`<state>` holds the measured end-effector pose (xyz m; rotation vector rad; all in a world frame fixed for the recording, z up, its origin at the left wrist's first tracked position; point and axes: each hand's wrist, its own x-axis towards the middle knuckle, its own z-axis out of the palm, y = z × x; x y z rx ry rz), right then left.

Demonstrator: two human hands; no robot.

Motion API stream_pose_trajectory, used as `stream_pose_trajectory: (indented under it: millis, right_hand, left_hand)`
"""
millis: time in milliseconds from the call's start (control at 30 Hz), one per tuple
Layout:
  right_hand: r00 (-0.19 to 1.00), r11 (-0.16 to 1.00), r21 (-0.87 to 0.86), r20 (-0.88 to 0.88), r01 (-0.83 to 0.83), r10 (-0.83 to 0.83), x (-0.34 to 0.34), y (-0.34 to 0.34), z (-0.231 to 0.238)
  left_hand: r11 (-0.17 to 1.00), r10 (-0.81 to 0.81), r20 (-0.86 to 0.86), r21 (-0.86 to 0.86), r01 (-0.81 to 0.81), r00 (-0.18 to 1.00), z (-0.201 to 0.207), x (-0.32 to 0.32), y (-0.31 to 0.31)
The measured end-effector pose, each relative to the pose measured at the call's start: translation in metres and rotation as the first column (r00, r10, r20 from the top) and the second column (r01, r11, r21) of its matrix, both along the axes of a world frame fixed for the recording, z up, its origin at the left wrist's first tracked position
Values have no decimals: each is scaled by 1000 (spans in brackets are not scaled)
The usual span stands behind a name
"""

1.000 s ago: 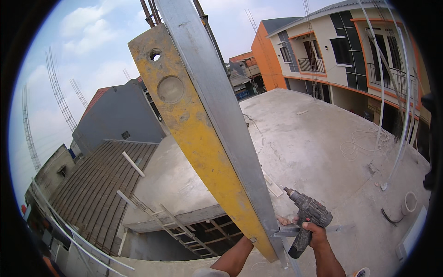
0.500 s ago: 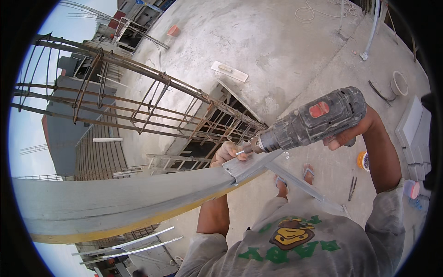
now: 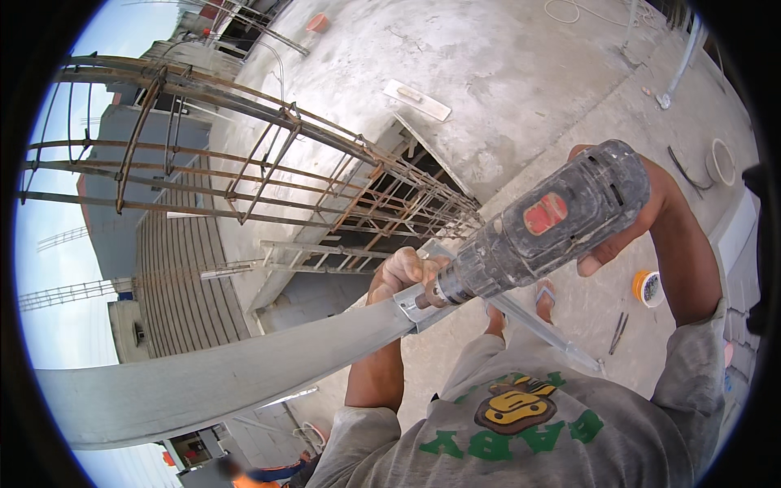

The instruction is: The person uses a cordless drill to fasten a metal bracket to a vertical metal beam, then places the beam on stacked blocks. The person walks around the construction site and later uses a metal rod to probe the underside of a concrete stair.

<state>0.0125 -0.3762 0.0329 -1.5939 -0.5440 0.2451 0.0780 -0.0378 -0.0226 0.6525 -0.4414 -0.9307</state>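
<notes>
My right hand [image 3: 643, 215] is wrapped round a dusty black power drill [image 3: 529, 228] with a red patch on its body. The drill points down to the left. Its bit and chuck meet a small metal bracket [image 3: 411, 306] at the near end of a long grey metal beam [image 3: 244, 374]. Behind the beam, my left hand [image 3: 400, 272] is closed at that end, its fingers curled beside the chuck. The drill hides part of those fingers and of the joint. A thinner metal strut [image 3: 545, 329] slants from the joint toward the lower right.
A rusty rebar cage [image 3: 244, 146] extends leftward over a floor opening [image 3: 415, 171]. A float [image 3: 419, 99] lies on the concrete. Near my feet are an orange-and-white tub [image 3: 648, 287] and pliers-like tool [image 3: 618, 333]. Someone in orange [image 3: 248, 480] is at the lower left.
The drill has moved down and left, and its tip is now against the bracket. The screw seen between my left fingertips is out of sight. The beam appears lower and the view has shifted.
</notes>
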Motion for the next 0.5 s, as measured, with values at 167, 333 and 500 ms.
stream_pose_trajectory:
  millis: [167, 333, 500]
  right_hand:
    - [996, 999, -46, -84, -11, 7, 10, -2, 1]
    - [992, 995, 0, -80, -98, 98, 26, 1, -2]
    - [978, 993, 67, -182, -95, 106, 42, 3, 3]
  left_hand:
    - [999, 30, 47, 19, -30, 998, 6, -1, -6]
    - [998, 48, 58, 45, -51, 997, 2, -1, -3]
    - [997, 71, -56, -36, -73, 996, -14, 1, 5]
